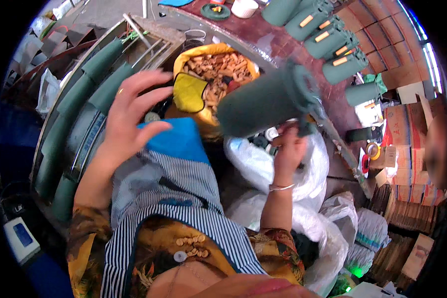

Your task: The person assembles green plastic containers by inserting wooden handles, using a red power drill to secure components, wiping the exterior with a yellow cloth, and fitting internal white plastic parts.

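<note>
Near the middle, a dark green cylindrical vessel (258,102) is held up, tilted and somewhat blurred. My right hand (289,146) grips it at its wider end, where a small part sticks out below; the exact hold is partly hidden. My left hand (129,107) is raised with fingers spread and nothing in it, between the rack of green vessels and a blue cloth (176,141) on my lap. Just beyond stands a yellow-rimmed sack (181,57) filled with small tan pieces (216,64). A yellow pouch (189,93) lies at its edge.
Several finished-looking green vessels (313,42) with tan strips stand on the dark red table (263,37). More green vessels (77,94) lie in a rack on the left. White plastic bags (313,218) fill the space by my right arm. Cardboard boxes (405,129) are stacked at right.
</note>
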`<move>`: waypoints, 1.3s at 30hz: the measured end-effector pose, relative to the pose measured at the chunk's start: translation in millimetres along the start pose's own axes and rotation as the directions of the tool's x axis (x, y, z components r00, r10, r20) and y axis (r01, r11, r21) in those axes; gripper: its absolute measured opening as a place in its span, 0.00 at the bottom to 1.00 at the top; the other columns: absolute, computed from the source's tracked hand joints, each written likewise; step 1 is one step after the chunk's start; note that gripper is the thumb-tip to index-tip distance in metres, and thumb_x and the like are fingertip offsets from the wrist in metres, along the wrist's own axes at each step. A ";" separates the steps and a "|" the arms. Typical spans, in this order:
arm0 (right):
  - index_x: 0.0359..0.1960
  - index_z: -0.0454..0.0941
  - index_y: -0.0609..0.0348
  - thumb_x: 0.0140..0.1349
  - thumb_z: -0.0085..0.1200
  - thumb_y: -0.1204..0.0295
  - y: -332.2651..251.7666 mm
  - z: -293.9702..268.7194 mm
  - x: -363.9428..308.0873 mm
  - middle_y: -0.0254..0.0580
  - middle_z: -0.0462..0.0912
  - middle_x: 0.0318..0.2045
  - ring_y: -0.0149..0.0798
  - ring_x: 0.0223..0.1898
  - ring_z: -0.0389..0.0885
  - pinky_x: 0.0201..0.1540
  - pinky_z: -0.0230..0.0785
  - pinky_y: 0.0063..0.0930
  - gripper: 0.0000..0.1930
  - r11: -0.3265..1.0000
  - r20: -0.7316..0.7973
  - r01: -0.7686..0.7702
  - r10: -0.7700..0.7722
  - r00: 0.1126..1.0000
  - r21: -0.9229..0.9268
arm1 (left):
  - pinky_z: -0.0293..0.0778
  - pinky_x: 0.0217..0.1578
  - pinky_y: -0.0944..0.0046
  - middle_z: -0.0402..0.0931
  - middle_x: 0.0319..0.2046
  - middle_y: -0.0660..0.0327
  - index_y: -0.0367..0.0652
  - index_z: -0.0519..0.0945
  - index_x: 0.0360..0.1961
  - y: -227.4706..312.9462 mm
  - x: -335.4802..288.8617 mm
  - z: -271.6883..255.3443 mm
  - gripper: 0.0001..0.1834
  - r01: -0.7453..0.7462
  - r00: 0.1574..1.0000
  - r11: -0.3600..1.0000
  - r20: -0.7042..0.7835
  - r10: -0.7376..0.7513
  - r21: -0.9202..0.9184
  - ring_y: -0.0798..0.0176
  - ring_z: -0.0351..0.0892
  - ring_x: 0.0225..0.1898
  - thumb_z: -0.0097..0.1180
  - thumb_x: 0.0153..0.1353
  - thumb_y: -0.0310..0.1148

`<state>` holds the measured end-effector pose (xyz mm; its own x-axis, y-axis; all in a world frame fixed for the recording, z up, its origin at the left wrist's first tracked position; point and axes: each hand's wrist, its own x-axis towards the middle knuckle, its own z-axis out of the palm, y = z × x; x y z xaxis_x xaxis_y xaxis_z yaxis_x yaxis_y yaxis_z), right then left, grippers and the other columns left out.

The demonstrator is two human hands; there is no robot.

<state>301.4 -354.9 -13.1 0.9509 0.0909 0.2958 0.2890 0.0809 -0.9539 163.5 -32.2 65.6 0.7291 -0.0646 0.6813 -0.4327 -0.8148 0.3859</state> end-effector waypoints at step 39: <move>0.55 0.69 0.70 0.65 0.54 0.66 106.0 255.8 156.4 0.57 0.75 0.53 0.51 0.49 0.78 0.56 0.67 0.39 0.22 0.425 0.928 0.871 -0.154 0.340 -0.248 | 0.70 0.55 0.59 0.77 0.51 0.52 0.40 0.75 0.55 512.1 -508.9 183.3 0.19 0.015 -0.998 -0.409 0.010 -0.059 -0.912 0.56 0.76 0.53 0.44 0.69 0.38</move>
<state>452.4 -78.2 -55.0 0.1756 0.9393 0.2946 0.9781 -0.1325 -0.1606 -332.0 -522.2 -197.6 -0.6969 0.1069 -0.7091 -0.2956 0.8581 0.4198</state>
